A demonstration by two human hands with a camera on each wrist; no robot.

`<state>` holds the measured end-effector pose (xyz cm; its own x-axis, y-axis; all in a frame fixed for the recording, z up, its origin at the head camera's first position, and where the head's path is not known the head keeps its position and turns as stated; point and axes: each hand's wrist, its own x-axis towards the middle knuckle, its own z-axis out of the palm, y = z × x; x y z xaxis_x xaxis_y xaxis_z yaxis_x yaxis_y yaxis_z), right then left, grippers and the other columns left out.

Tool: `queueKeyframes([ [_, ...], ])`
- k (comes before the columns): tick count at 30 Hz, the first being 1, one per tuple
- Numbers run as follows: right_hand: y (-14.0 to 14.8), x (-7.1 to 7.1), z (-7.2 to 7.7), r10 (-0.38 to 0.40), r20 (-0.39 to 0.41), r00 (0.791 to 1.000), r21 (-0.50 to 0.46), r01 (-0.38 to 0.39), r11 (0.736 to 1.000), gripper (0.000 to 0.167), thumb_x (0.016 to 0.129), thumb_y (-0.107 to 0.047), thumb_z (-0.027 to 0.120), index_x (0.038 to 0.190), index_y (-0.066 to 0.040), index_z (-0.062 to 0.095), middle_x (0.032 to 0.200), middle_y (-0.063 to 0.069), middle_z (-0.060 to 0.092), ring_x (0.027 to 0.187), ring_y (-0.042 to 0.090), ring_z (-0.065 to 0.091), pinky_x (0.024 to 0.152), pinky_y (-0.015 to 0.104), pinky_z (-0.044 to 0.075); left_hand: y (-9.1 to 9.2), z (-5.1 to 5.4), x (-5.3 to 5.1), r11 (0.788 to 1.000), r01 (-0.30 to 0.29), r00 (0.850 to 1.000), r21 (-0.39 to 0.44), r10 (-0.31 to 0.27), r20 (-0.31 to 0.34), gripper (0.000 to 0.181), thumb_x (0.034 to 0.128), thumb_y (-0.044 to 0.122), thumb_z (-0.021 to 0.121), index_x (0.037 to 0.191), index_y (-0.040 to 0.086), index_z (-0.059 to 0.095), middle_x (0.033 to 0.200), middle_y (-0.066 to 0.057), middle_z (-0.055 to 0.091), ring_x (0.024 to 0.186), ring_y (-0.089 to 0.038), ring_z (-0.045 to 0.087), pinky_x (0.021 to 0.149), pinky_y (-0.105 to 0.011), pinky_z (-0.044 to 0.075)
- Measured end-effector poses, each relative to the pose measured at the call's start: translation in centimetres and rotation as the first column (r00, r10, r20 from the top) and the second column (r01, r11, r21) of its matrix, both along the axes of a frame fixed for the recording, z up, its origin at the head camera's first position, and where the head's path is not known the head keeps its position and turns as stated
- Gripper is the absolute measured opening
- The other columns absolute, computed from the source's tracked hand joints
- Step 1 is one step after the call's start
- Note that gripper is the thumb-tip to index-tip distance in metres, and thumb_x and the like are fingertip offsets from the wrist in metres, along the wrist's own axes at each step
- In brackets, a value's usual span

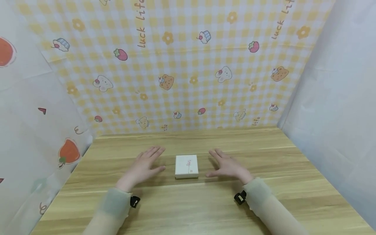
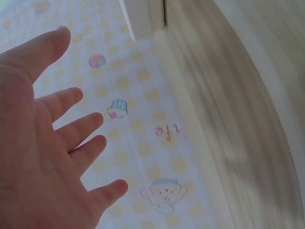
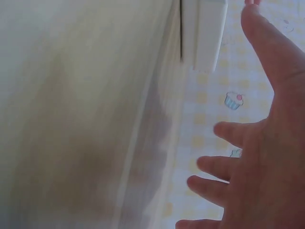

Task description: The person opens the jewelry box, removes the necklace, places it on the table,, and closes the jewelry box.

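A small white square box (image 1: 186, 166) with a pink print on its lid lies on the wooden table in the head view. To its left the left hand (image 1: 143, 168) hovers with fingers spread, and to its right the right hand (image 1: 227, 165) does the same; neither touches it. The left wrist view has the left hand (image 2: 57, 138) with parted fingers and part of the white box (image 2: 143, 19) at the top. In the right wrist view the right hand (image 3: 257, 152) is spread too, beside the box's edge (image 3: 205, 33).
The wood-grain table (image 1: 188, 209) meets a yellow checked cloth (image 1: 194, 65) with cartoon prints at the back. White cloths hang at the left (image 1: 35, 107) and right (image 1: 337, 98). Both wrists carry a black strapped device.
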<state>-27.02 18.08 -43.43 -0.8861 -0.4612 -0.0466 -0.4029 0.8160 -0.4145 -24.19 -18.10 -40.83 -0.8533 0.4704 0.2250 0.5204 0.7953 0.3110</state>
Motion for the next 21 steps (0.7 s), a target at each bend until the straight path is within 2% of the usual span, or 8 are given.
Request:
queueKeyframes([
  [7, -2.3, -0.2, -0.1, 0.029, 0.095, 0.995, 0.021, -0.031, 0.999, 0.108, 0.071, -0.067, 0.072, 0.154, -0.015, 0.026, 0.158, 0.017, 0.019, 0.141, 0.040, 0.024, 0.108, 0.066, 0.015, 1.6, -0.3, -0.3, 0.999, 0.045, 0.997, 0.029, -0.046, 0.061, 0.075, 0.0902, 0.043, 0.065, 0.151, 0.013, 0.034, 0.153, -0.015, 0.032, 0.142, -0.038, 0.023, 0.110, -0.064, 0.010],
  [11, -3.2, -0.3, -0.3, 0.057, 0.127, 0.990, 0.003, -0.058, 0.998, 0.106, 0.072, -0.064, 0.073, 0.154, -0.013, 0.027, 0.156, 0.019, 0.023, 0.141, 0.039, 0.025, 0.107, 0.068, 0.013, 2.6, -0.5, -0.7, 0.997, 0.081, 0.993, 0.017, -0.082, 0.084, 0.075, 0.0892, 0.047, 0.064, 0.150, 0.013, 0.036, 0.153, -0.014, 0.034, 0.142, -0.038, 0.024, 0.109, -0.065, 0.008],
  [16, -3.7, -0.4, -0.5, 0.058, 0.136, 0.989, -0.009, -0.057, 0.998, 0.105, 0.073, -0.061, 0.074, 0.153, -0.012, 0.028, 0.155, 0.019, 0.026, 0.141, 0.037, 0.027, 0.106, 0.070, 0.014, 3.6, -0.9, -1.2, 0.995, 0.101, 0.991, -0.012, -0.100, 0.094, 0.076, 0.0889, 0.049, 0.063, 0.150, 0.013, 0.037, 0.153, -0.012, 0.035, 0.141, -0.038, 0.025, 0.108, -0.066, 0.009],
  [21, -3.8, -0.6, -0.4, 0.048, 0.133, 0.990, -0.025, -0.045, 0.999, 0.105, 0.073, -0.059, 0.076, 0.153, -0.012, 0.027, 0.155, 0.015, 0.028, 0.141, 0.034, 0.027, 0.107, 0.068, 0.014, 4.2, -0.8, -1.3, 0.995, 0.097, 0.987, -0.015, -0.095, 0.128, 0.075, 0.0889, 0.047, 0.065, 0.150, 0.013, 0.037, 0.153, -0.012, 0.034, 0.142, -0.037, 0.025, 0.108, -0.067, 0.009],
])
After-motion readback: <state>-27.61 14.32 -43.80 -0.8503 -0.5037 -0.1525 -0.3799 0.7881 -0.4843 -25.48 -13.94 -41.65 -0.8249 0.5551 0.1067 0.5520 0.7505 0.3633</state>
